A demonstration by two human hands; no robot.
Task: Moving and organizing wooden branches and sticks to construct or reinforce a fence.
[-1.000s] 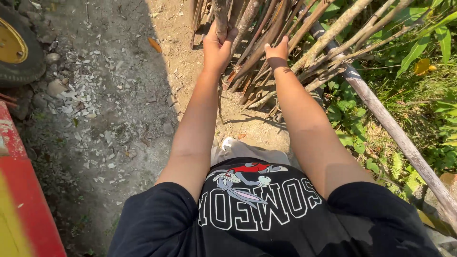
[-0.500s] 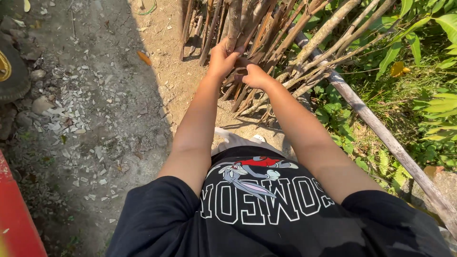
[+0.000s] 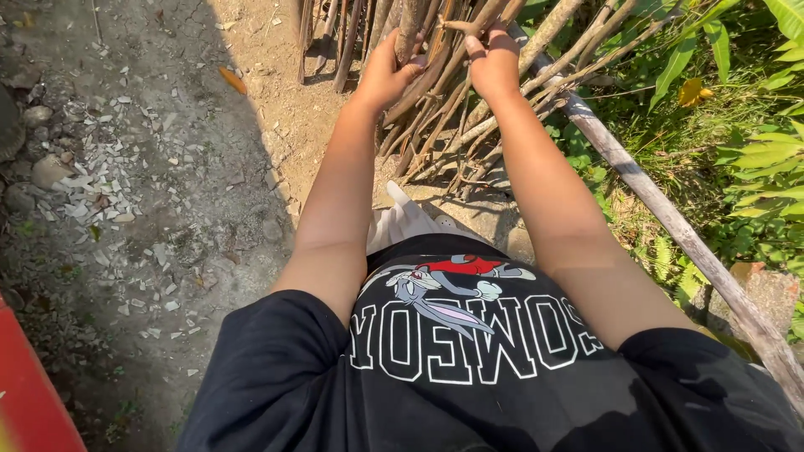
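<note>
A bundle of thin brown wooden sticks (image 3: pixel 435 125) leans upright at the top middle, their lower ends on bare dirt. My left hand (image 3: pixel 387 69) is wrapped around one thicker stick (image 3: pixel 409 25) near the top edge. My right hand (image 3: pixel 492 60) grips a thinner stick (image 3: pixel 469 25) just to the right of it. Both arms reach forward over my black printed shirt (image 3: pixel 469 360).
A long grey pole (image 3: pixel 670 218) slants from the sticks down to the lower right. Green leafy plants (image 3: pixel 754 142) fill the right side. White shards (image 3: pixel 109 201) and stones litter the dirt on the left. A red edge (image 3: pixel 25 393) shows at the lower left.
My right hand has risen from low in the bundle to a thin stick higher up. The view has shifted, and the tyre at the left is out of frame.
</note>
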